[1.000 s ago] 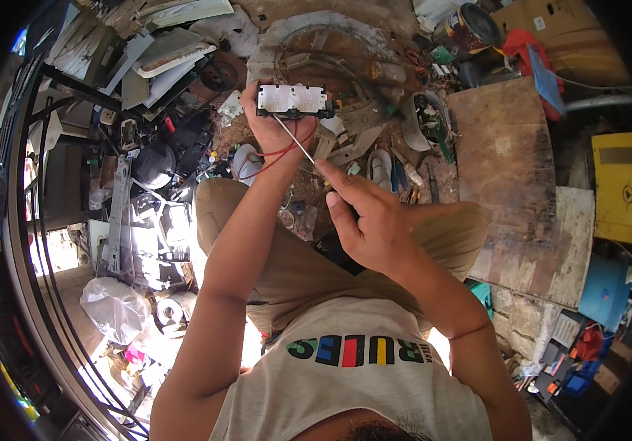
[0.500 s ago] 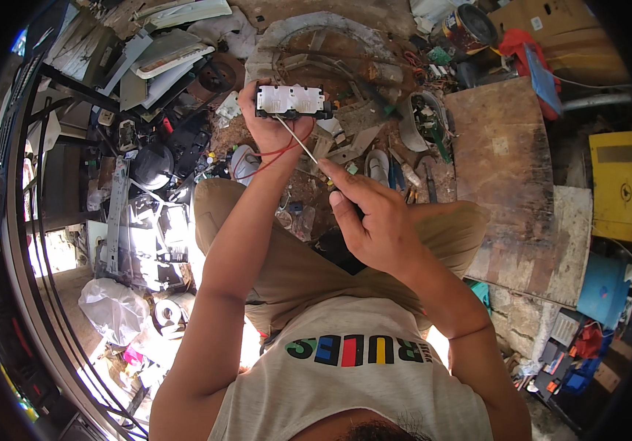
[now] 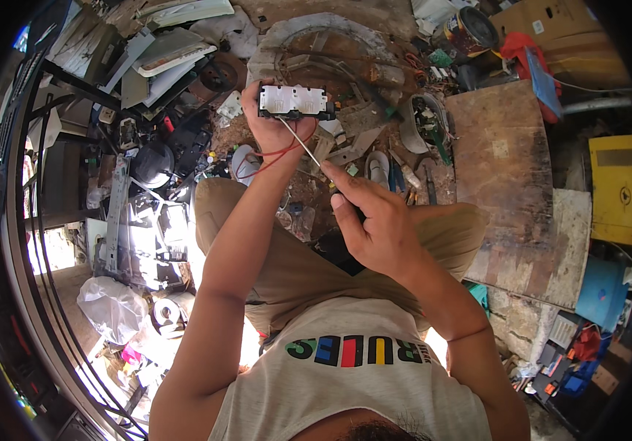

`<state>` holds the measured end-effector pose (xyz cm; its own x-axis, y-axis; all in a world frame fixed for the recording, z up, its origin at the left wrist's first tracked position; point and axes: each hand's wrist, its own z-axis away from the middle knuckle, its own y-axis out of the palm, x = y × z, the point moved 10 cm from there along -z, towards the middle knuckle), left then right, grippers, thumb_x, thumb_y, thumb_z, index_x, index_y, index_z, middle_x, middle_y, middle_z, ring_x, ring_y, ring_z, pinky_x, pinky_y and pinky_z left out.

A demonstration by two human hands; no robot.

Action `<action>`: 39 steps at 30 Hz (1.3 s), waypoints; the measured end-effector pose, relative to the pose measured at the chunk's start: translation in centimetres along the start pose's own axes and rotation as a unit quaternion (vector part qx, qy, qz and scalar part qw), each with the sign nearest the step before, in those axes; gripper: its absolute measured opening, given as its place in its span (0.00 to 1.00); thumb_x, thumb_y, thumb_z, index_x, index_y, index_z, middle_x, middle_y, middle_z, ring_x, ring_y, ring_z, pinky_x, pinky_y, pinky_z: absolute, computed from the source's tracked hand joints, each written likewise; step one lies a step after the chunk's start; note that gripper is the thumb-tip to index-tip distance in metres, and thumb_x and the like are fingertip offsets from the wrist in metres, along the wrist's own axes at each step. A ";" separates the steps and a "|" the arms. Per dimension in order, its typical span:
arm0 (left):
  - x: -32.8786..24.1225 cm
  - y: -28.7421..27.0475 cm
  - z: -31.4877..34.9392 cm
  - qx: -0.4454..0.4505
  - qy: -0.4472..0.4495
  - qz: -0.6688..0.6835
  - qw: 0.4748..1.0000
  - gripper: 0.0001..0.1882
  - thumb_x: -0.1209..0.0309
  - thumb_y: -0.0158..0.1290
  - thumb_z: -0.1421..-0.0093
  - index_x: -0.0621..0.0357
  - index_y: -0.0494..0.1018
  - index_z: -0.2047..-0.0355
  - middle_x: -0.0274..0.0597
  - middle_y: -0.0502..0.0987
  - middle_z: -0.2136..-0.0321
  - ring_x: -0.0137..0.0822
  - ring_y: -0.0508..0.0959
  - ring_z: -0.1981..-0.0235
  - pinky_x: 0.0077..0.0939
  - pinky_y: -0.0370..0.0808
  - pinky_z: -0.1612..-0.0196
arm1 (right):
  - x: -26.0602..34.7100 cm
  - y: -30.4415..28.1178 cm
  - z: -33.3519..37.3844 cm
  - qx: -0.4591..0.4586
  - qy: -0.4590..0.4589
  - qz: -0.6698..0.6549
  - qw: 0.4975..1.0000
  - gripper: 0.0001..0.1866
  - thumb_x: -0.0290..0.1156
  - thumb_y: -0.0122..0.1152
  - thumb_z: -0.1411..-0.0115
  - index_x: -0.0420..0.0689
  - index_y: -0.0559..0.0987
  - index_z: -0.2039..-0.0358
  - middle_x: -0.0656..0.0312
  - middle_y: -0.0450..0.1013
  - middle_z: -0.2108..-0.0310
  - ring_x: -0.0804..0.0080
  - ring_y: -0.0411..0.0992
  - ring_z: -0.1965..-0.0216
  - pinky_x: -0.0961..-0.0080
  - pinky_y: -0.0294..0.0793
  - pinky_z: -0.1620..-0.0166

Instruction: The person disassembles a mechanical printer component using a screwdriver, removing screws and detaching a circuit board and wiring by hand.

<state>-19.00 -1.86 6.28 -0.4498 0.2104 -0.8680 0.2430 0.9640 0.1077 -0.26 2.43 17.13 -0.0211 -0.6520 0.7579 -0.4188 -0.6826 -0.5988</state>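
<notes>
My left hand (image 3: 270,132) is closed around a boxy black-and-white electrical part (image 3: 294,101), held out over the floor beyond my knees. Its pale face points up at me. Thin red wires (image 3: 280,154) hang from it and loop across my left wrist. In my right hand (image 3: 378,224) is a screwdriver (image 3: 302,142) with a long metal shaft; my index finger stretches along it and the fist mostly hides its dark handle. The shaft's tip meets the near edge of the part, at its black rim. What it touches there is too small to make out.
Scrap panels (image 3: 165,55) are heaped at the far left, beside a metal frame (image 3: 18,220). On the right lie a wooden board (image 3: 503,162), a yellow case (image 3: 616,189) and a blue container (image 3: 601,290). An oval bin of circuit scraps (image 3: 425,125) stands ahead, near several hand tools (image 3: 408,176).
The part and my left hand have shifted very slightly to the right. The screwdriver and my right hand have moved a little with them; both grips are the same.
</notes>
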 end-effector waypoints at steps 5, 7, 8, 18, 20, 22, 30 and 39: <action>0.0 0.0 0.0 -0.008 -0.008 -0.005 1.000 0.51 0.72 0.75 0.67 0.57 0.54 0.46 0.38 0.68 0.58 0.31 0.73 0.59 0.26 0.75 0.54 | -0.2 0.4 -0.1 0.021 0.005 0.001 1.000 0.22 0.24 0.54 0.40 0.41 0.72 0.44 0.50 0.75 0.68 0.52 0.74 0.69 0.62 0.74 0.65; -0.4 -0.1 -0.1 -0.010 0.005 -0.032 0.999 0.51 0.71 0.76 0.67 0.57 0.54 0.46 0.38 0.68 0.58 0.31 0.73 0.59 0.25 0.75 0.54 | 0.0 0.3 -0.1 0.013 -0.007 0.004 1.000 0.22 0.24 0.54 0.40 0.41 0.72 0.44 0.50 0.75 0.68 0.52 0.74 0.69 0.63 0.74 0.65; 0.0 -0.1 -0.1 -0.009 0.002 -0.020 1.000 0.52 0.70 0.76 0.68 0.57 0.54 0.47 0.38 0.68 0.58 0.31 0.73 0.59 0.25 0.75 0.54 | 0.1 0.2 0.0 0.009 -0.013 0.006 1.000 0.22 0.24 0.54 0.40 0.41 0.72 0.44 0.50 0.75 0.68 0.52 0.74 0.69 0.63 0.74 0.65; -0.2 -0.3 -0.1 0.001 0.025 -0.032 0.999 0.53 0.69 0.77 0.69 0.58 0.54 0.46 0.38 0.68 0.59 0.30 0.74 0.59 0.25 0.75 0.55 | -0.3 0.2 0.1 0.015 0.002 0.018 1.000 0.22 0.24 0.54 0.40 0.42 0.73 0.44 0.50 0.75 0.68 0.52 0.74 0.69 0.63 0.74 0.65; -0.3 -0.3 -0.1 0.002 0.027 -0.044 0.999 0.52 0.70 0.77 0.69 0.58 0.54 0.46 0.38 0.69 0.59 0.30 0.74 0.59 0.25 0.75 0.55 | -0.2 0.2 0.1 0.010 -0.004 0.019 1.000 0.22 0.24 0.54 0.40 0.42 0.73 0.44 0.50 0.75 0.68 0.52 0.74 0.70 0.63 0.75 0.65; -0.3 -0.3 -0.1 0.001 0.023 -0.055 0.998 0.51 0.71 0.76 0.68 0.58 0.54 0.46 0.38 0.69 0.59 0.30 0.74 0.59 0.25 0.75 0.55 | -0.2 0.2 0.1 0.011 -0.002 0.015 1.000 0.22 0.25 0.54 0.40 0.42 0.73 0.44 0.50 0.75 0.69 0.52 0.74 0.70 0.63 0.75 0.66; -0.5 -0.6 -0.1 -0.030 0.014 0.007 0.999 0.42 0.77 0.66 0.68 0.59 0.60 0.49 0.41 0.72 0.62 0.33 0.76 0.62 0.29 0.74 0.57 | -0.2 0.2 0.0 0.008 0.001 0.014 1.000 0.21 0.24 0.55 0.40 0.41 0.74 0.45 0.50 0.75 0.69 0.55 0.74 0.70 0.65 0.74 0.66; -0.7 -0.6 0.0 -0.030 0.026 -0.026 0.999 0.43 0.77 0.67 0.68 0.59 0.60 0.49 0.41 0.73 0.63 0.33 0.76 0.63 0.29 0.74 0.57 | -0.2 0.0 0.1 -0.001 0.005 0.007 1.000 0.21 0.22 0.56 0.40 0.41 0.75 0.45 0.50 0.74 0.71 0.59 0.73 0.72 0.69 0.73 0.65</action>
<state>-18.85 -2.59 6.88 -0.5048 0.1657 -0.8472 0.1664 0.9817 0.0928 -0.16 2.52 16.92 -0.0356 -0.6587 0.7516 -0.4211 -0.6721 -0.6090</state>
